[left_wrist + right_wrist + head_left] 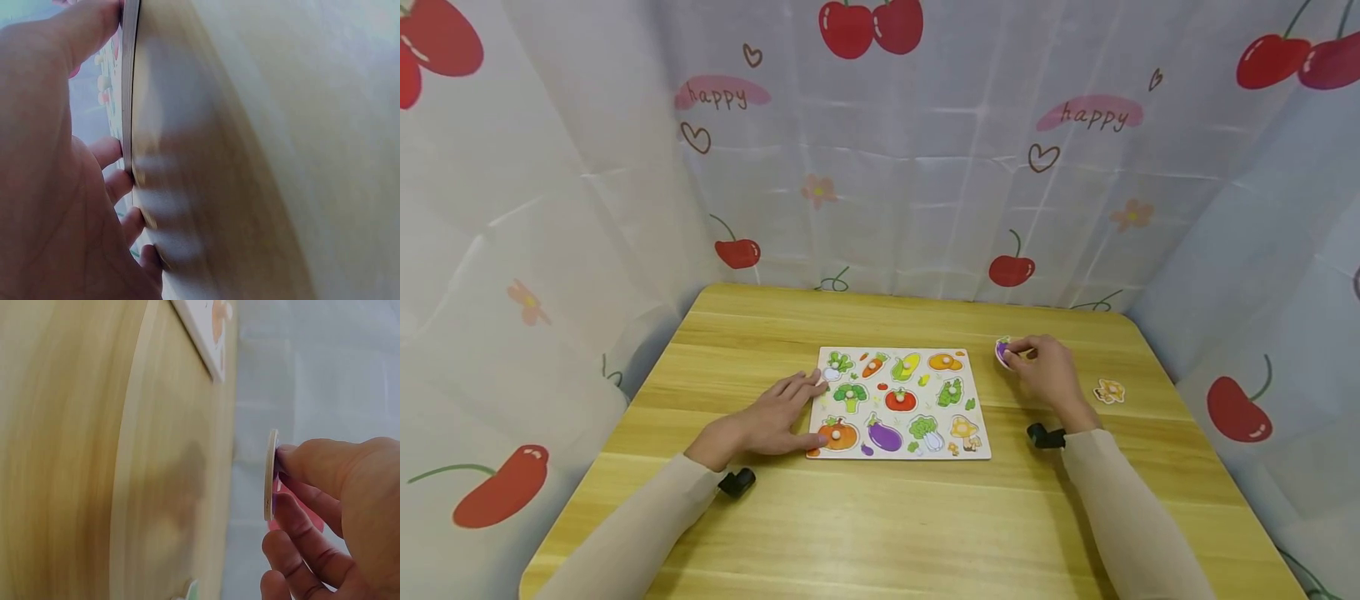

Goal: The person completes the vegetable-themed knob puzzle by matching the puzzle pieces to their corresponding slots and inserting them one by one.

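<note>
My right hand [1048, 371] pinches an eggplant puzzle piece [1002, 353] between thumb and fingers, to the right of the puzzle board. In the right wrist view the eggplant piece [270, 475] is seen edge-on, held above the tabletop. My left hand [778, 414] rests at the left edge of the vegetable puzzle board [865, 451], its fingers spread and thumb over the pumpkin [837, 433]. In the left wrist view the fingertips [119, 186] lie along the board's edge. Several board pieces carry knobs; the printed eggplant [884, 434] shows none.
A mushroom piece [1109, 391] lies on the wooden table [865, 533] right of my right hand. Low in the right wrist view a small green-faced piece [192, 590] is partly cut off. Cherry-printed curtains [887, 208] enclose the back and sides.
</note>
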